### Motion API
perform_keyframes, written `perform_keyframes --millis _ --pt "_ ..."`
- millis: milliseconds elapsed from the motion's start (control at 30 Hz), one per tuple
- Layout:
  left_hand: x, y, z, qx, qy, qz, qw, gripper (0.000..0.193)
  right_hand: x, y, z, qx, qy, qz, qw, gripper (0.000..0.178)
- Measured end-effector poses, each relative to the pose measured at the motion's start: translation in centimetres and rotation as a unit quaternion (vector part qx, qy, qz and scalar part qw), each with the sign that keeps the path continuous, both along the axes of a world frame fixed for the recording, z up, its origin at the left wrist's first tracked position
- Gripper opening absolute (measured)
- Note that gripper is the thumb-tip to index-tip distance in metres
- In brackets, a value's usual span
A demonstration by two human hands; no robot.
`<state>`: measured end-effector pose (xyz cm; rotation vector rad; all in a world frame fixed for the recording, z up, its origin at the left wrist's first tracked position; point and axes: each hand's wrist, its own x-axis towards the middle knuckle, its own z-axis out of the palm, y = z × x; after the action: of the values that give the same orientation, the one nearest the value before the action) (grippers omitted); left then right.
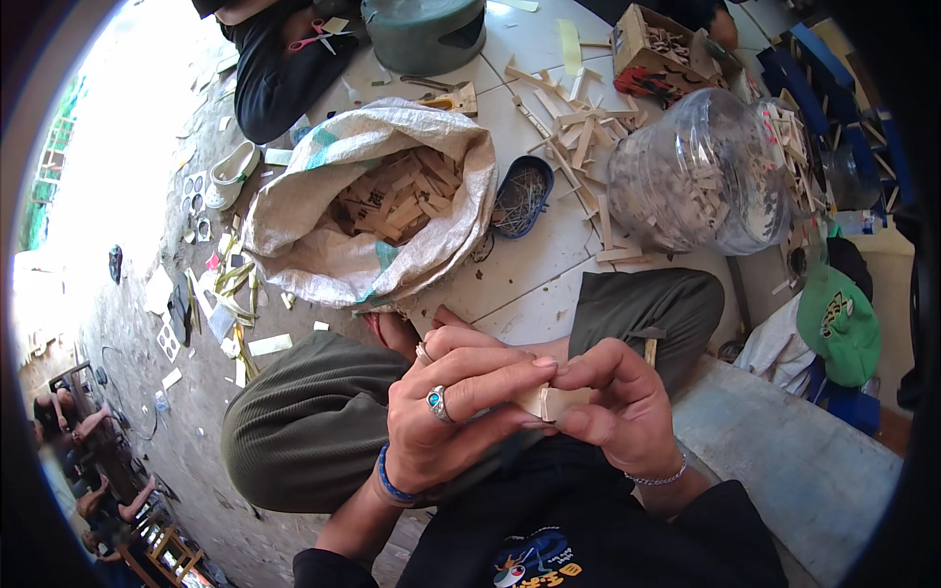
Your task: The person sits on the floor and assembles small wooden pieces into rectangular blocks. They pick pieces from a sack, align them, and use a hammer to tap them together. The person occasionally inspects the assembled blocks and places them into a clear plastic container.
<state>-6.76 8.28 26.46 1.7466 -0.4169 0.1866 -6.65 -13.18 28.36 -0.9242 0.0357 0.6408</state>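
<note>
Both of my hands meet above my lap around a small pale wooden piece [564, 403]. My left hand [446, 402] grips its left end, fingers stretched along it; rings sit on two fingers and a blue band circles the wrist. My right hand [622, 407] pinches the other end between thumb and fingers. A thin pale edge or strip [544, 404] shows between the fingertips; most of the piece is hidden. Just beyond my right hand, a small hammer-like tool [649, 335] with a dark head lies against my trouser leg.
Ahead stands an open woven sack [284, 235] of wooden pieces. Beside it sits a blue dish [503, 227] of nails. Farther right are wooden strips [583, 147], a large clear plastic jar [676, 186] and a cardboard box [627, 49]. Another person sits opposite, near pink-handled scissors [312, 41].
</note>
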Motion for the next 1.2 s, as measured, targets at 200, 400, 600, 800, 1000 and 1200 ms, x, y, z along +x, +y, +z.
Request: perform_keyframes --millis 200,400,600,800,1000,1200 --pt "0.1 0.2 0.0 0.008 0.005 0.005 1.000 0.052 0.8 0.9 0.4 0.021 -0.036 -0.020 0.999 0.024" --pt "0.2 0.0 -0.2 0.007 0.007 0.007 1.000 0.052 0.3 1.3 0.4 0.000 -0.009 -0.063 0.998 0.027" --pt "0.2 0.2 -0.2 0.027 0.013 -0.007 1.000 0.047 0.4 0.8 0.2 -0.003 -0.022 -0.039 0.999 0.023" --pt "0.3 0.0 -0.2 0.012 0.012 -0.007 1.000 0.053 0.2 1.0 0.3 -0.015 -0.005 -0.069 0.998 0.027" --pt "0.3 0.1 -0.2 0.019 0.010 -0.007 1.000 0.054 0.3 1.3 0.2 -0.018 -0.021 -0.073 0.997 0.026" --pt "0.2 0.1 0.1 0.033 0.011 -0.005 0.999 0.053 0.1 1.0 0.1 -0.019 -0.011 -0.072 0.997 0.026"
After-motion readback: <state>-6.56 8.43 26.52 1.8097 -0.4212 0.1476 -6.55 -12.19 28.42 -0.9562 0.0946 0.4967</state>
